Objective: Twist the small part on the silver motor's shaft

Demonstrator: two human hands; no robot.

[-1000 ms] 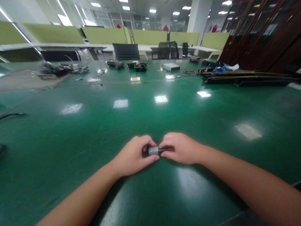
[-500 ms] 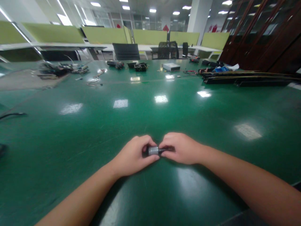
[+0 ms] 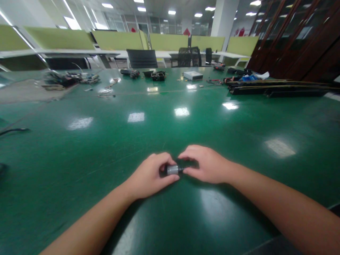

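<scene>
Fingers of left hand (image 3: 151, 175) and right hand (image 3: 204, 164) clamped on small cylinder (image 3: 173, 170): silver barrel, dark end.

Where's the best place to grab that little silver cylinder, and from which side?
Take the silver cylinder across its bare round middle, from above. It lies sideways close to the green table; the left hand wraps its left end and the right hand pinches its dark tip, so only the top band shows free.
</scene>
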